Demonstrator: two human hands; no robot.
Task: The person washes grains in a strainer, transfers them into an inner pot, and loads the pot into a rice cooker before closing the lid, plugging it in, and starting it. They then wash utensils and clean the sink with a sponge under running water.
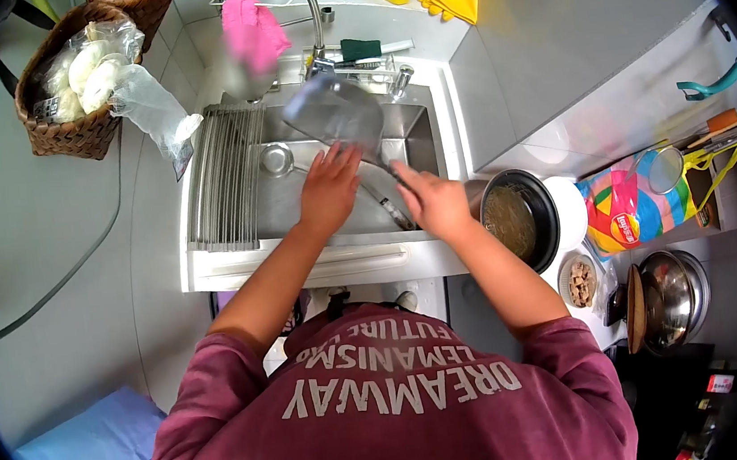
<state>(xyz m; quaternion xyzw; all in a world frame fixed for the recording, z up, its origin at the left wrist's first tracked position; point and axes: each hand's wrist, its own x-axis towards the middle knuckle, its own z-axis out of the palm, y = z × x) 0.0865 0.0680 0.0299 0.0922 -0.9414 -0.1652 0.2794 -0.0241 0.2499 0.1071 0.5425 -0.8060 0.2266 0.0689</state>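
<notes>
Over the sink (313, 213), my right hand (434, 202) is closed around the dark handle of a cleaver (334, 112). Its broad grey blade is smeared by motion and points away from me, below the faucet (312, 11). My left hand (328, 187) lies with fingers stretched out at the lower edge of the blade, seemingly touching it. A metal ladle (276, 158) rests in the basin left of my left hand. Under my hands, another long metal utensil (386, 203) slants across the basin, partly hidden.
A roll-up drying rack (228, 177) covers the sink's left side. To the right stand a pot with liquid (511, 219) and a bowl of meat pieces (579, 283). A wicker basket (71, 135) holding bagged food hangs at left. A pink cloth (253, 31) is beside the faucet.
</notes>
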